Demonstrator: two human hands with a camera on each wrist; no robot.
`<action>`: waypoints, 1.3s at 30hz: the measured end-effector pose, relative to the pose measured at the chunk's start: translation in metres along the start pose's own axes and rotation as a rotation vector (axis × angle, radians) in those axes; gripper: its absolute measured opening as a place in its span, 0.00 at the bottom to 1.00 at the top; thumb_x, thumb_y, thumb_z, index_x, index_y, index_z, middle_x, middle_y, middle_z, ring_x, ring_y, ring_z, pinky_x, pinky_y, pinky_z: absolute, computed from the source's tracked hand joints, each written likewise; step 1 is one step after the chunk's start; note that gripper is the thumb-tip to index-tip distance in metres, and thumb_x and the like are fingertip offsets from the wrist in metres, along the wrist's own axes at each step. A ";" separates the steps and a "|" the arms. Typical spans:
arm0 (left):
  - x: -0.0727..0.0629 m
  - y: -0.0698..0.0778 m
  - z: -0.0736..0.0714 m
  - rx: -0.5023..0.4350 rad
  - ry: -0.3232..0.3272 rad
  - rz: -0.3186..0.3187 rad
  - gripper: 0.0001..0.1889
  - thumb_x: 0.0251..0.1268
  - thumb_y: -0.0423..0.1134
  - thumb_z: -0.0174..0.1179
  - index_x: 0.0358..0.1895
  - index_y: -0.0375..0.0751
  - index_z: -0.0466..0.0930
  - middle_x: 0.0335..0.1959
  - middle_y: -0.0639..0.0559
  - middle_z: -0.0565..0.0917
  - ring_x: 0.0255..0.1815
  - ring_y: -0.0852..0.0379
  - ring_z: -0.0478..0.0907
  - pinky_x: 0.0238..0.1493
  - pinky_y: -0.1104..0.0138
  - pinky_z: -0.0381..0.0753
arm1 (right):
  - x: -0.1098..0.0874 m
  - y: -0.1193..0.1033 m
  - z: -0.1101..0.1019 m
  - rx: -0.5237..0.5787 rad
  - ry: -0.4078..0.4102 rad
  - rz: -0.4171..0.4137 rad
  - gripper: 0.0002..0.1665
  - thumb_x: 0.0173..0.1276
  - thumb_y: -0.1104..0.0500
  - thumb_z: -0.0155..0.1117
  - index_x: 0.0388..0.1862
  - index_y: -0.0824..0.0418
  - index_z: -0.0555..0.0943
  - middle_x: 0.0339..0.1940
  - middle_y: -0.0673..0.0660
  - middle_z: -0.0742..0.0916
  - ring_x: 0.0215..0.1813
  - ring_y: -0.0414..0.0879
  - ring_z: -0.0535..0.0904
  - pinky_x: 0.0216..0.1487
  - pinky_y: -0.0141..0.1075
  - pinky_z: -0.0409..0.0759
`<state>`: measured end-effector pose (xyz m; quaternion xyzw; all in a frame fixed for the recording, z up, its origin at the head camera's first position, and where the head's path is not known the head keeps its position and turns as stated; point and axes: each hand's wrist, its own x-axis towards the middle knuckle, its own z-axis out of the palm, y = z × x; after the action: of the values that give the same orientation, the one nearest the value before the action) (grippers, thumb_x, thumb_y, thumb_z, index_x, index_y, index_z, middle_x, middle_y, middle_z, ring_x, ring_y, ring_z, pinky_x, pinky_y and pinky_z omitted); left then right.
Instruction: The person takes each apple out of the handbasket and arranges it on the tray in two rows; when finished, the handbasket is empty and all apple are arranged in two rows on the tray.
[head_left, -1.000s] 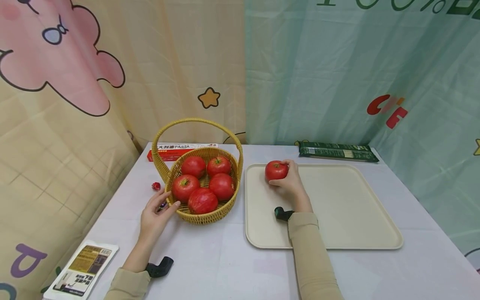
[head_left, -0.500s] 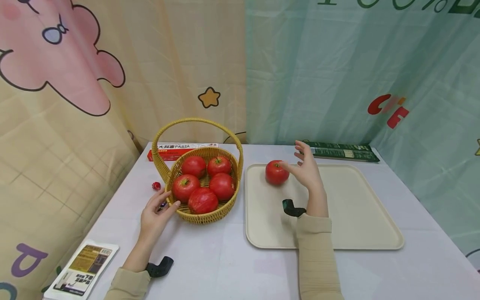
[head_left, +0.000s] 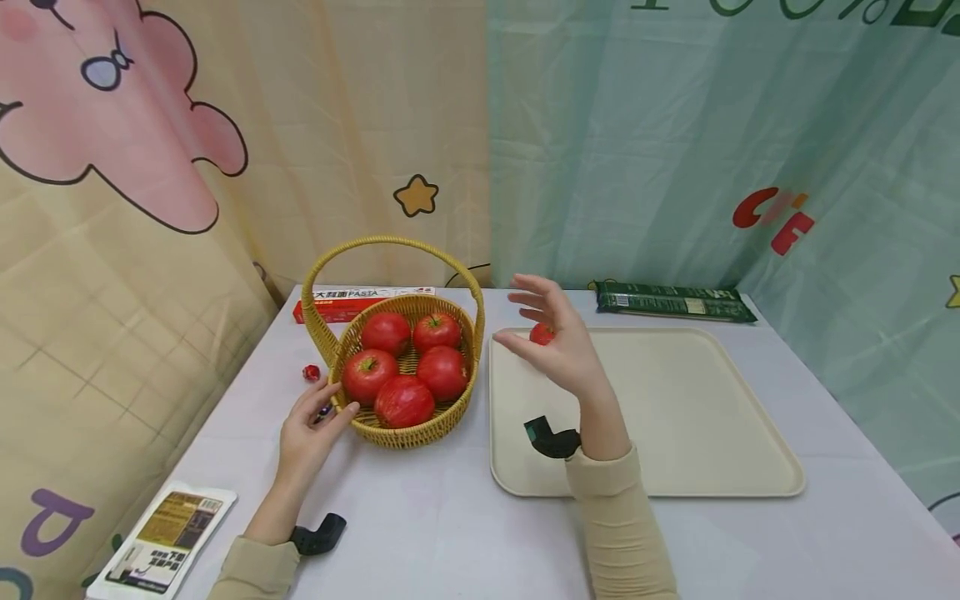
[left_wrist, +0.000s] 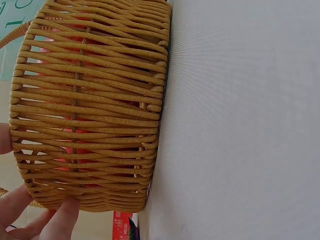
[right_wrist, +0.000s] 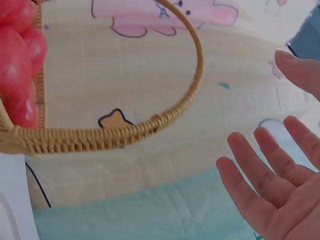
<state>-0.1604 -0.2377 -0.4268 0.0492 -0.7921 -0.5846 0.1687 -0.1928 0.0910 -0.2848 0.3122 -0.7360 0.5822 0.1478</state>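
A round red apple [head_left: 541, 334], partly screened by the right hand [head_left: 567, 350], sits at the far-left corner of the beige rectangular tray [head_left: 697, 417]. Right fingers: spread, holding nothing. Left of the tray, the golden woven basket [head_left: 420, 435] contains five red apples [head_left: 405, 402]. Left hand [head_left: 309, 433]: fingers spread, touching the rim, presumably steadying it.
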 end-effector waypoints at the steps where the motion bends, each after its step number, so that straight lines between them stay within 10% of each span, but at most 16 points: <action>1: 0.000 0.000 0.000 -0.002 0.000 -0.002 0.25 0.58 0.35 0.66 0.59 0.30 0.73 0.69 0.44 0.62 0.66 0.49 0.63 0.54 0.74 0.70 | 0.001 0.000 0.006 -0.005 -0.018 -0.011 0.37 0.54 0.74 0.68 0.63 0.71 0.64 0.60 0.67 0.73 0.60 0.61 0.71 0.61 0.54 0.71; 18: 0.000 0.000 0.000 0.019 -0.005 -0.001 0.26 0.58 0.36 0.66 0.59 0.30 0.73 0.70 0.44 0.62 0.66 0.49 0.63 0.55 0.70 0.70 | 0.003 0.075 0.106 -0.135 -0.388 0.093 0.37 0.56 0.49 0.72 0.63 0.56 0.70 0.59 0.51 0.76 0.60 0.50 0.72 0.58 0.43 0.76; 39: -0.001 0.001 0.000 0.022 -0.005 0.018 0.25 0.58 0.36 0.66 0.58 0.30 0.73 0.69 0.43 0.62 0.66 0.48 0.64 0.54 0.71 0.71 | -0.009 0.081 0.149 -0.663 -0.405 0.156 0.40 0.49 0.33 0.70 0.58 0.51 0.75 0.54 0.48 0.80 0.56 0.42 0.73 0.54 0.39 0.78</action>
<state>-0.1596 -0.2373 -0.4262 0.0422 -0.7995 -0.5742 0.1714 -0.2154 -0.0378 -0.3939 0.2993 -0.9199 0.2489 0.0477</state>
